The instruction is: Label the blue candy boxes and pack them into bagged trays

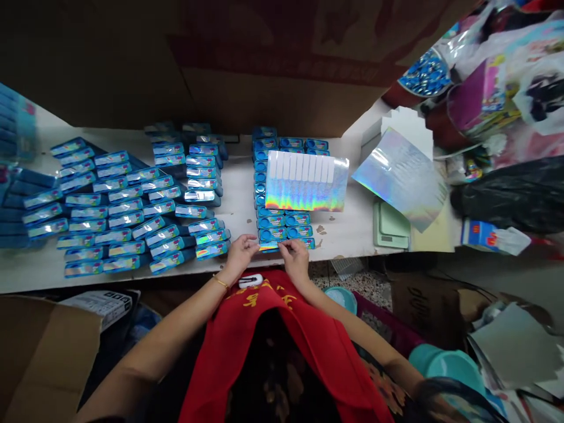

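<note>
Two bare hands at a shiny strip on a small blue box, at the table's near edge.

Just below the frame's center, the shiny strip glints along the blue box. I'd judge the strip thin, light, slick and easily creased, best taken by its ends; the box looks light and fairly stiff. The left hand has its fingertips narrowed at the left end, the right hand at the right; from here I cannot tell whether either pinches. Beyond, a rainbow-sheened label sheet covers part of a block of boxes; more box rows fill the left of the frame.
</note>
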Motion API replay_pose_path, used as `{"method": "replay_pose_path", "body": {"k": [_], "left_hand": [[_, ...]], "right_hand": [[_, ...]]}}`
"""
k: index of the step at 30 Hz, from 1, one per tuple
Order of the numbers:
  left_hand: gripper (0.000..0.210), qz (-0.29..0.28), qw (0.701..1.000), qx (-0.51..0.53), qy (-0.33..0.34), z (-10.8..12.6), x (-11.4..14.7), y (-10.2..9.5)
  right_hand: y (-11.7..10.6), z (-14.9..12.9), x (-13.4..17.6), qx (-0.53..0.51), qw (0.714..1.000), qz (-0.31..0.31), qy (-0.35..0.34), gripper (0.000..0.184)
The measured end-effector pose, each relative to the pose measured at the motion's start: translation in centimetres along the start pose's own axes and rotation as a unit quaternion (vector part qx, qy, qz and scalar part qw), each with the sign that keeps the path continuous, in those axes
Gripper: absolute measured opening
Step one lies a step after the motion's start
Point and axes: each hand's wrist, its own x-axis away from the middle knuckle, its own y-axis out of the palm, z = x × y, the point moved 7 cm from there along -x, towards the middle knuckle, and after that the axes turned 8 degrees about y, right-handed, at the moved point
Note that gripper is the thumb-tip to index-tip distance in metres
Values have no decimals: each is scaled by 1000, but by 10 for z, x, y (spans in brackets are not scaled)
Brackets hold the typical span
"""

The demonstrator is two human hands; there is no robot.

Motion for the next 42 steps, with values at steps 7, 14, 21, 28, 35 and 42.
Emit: {"method": "replay_pose_path", "body": {"k": [7, 14, 21, 28, 35, 42], "left_hand": [[31, -13, 996, -72, 49, -3, -3, 3], [33, 0, 998, -56, 31, -11, -4, 3], [33, 40, 999, 3, -15, -15, 3, 5], [35, 62, 994, -87, 3, -13, -2, -4], [35, 58, 896, -337, 282, 92, -32, 12], [46, -85, 736, -546, 391, 124, -80, 116]], "right_hand": [[3, 1, -3, 63, 997, -13, -33, 19], [7, -1, -2, 156, 985, -28, -65, 18], [-2, -9, 6, 264, 942, -84, -188, 28], [4, -6, 8, 319, 895, -176, -258, 41], [-103, 0, -158, 114, 968, 119, -187, 34], [-104, 5, -291, 277, 948, -19, -157, 35]]}}
